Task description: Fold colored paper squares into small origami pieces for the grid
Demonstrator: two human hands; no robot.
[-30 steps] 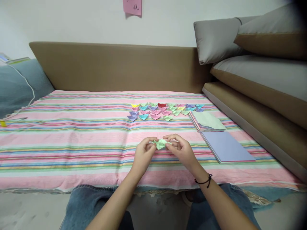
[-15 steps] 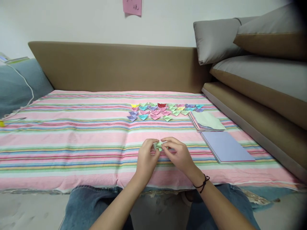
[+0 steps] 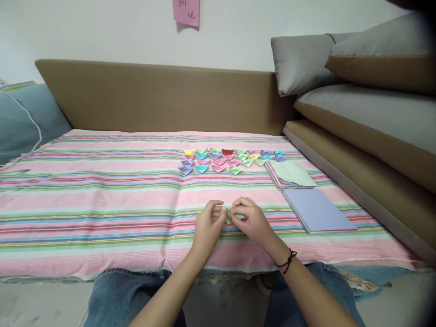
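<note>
Between my two hands is a small light green folded paper (image 3: 240, 217), mostly covered by my fingers. My left hand (image 3: 210, 223) pinches its left end with thumb and fingers. On the other side my right hand (image 3: 252, 218), with a black cord bracelet (image 3: 288, 261) at the wrist, pinches the paper near its middle and right. Both hands are just above the striped cloth (image 3: 129, 200). Beyond them stand several small folded paper boats (image 3: 219, 167) in rows, in pink, blue, green, yellow, purple and red.
A stack of pale green-topped paper sheets (image 3: 293, 174) lies to the right, with a lavender-topped paper stack (image 3: 319, 210) nearer me. Grey and brown cushions (image 3: 371, 109) are piled along the right side. A brown backrest (image 3: 163, 97) runs along the back. A white cable (image 3: 32, 119) hangs at the left.
The view has tilted slightly. My fingers have shifted on the green paper, which now shows at a different angle, and my right fingers have curled in more.
</note>
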